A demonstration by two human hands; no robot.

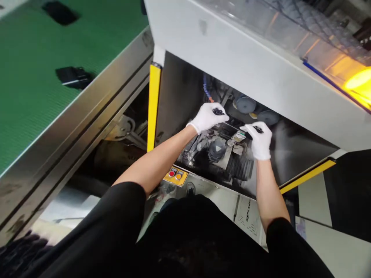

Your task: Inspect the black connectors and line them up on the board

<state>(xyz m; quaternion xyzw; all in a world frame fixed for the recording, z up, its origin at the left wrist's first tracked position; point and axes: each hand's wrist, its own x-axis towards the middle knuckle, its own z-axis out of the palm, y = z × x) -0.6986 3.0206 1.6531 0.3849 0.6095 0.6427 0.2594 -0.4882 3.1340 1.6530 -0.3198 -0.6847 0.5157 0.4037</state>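
My left hand (209, 117), in a white glove, reaches into the machine opening with its fingers closed round a small black part (218, 111). My right hand (260, 141), gloved in white as well, grips another small black part (257, 129), mostly hidden by the fingers. A gap separates the two hands. Beneath them lies the dark machine bed with a round black motor-like piece (216, 150). Beyond my hands sit two grey round wheels, one (245, 104) behind the gap and the other (268, 117) behind my right hand.
A yellow panel with red and orange buttons (175, 175) is on the machine's front edge. Yellow bars (153, 108) flank the opening. To the left runs a green conveyor belt (31, 88) carrying black parts (74, 77). An orange lamp (359, 83) glows at the right.
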